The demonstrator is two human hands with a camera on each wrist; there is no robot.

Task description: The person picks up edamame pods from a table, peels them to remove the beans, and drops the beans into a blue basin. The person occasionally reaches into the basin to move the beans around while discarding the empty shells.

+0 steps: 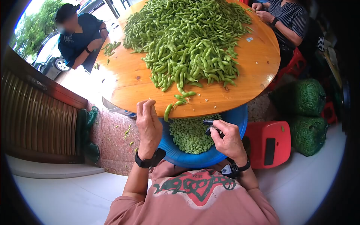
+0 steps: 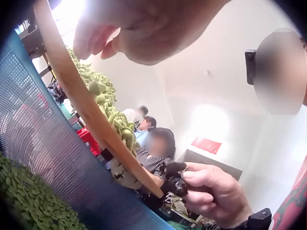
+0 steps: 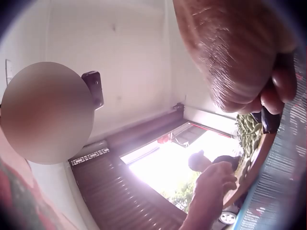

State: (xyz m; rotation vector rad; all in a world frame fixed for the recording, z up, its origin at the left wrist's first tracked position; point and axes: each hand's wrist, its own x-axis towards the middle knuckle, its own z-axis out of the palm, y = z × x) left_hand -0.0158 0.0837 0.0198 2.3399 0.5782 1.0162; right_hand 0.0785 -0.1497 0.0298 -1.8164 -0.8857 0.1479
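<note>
My left hand (image 1: 149,125) is raised at the table's near edge, fingers pointing up and bent at the tips, with nothing visible in it. Beside it a green soybean pod (image 1: 168,112) overhangs the edge, and a few more pods (image 1: 180,98) lie just behind. Over the blue basket (image 1: 195,162) is my right hand (image 1: 229,139). Black covers (image 1: 208,122) sit on its thumb and index finger, which stand a little apart with nothing seen between them. Shelled green beans (image 1: 191,140) lie below in the basket. The pod heap (image 1: 191,41) spreads over the wooden table (image 1: 127,90).
A red stool (image 1: 267,144) stands to the right, with green mesh sacks (image 1: 308,135) beyond it. Two people sit around the table, one far left (image 1: 77,35), one far right (image 1: 288,22). A white bucket (image 1: 116,108) is partly under the table's left side.
</note>
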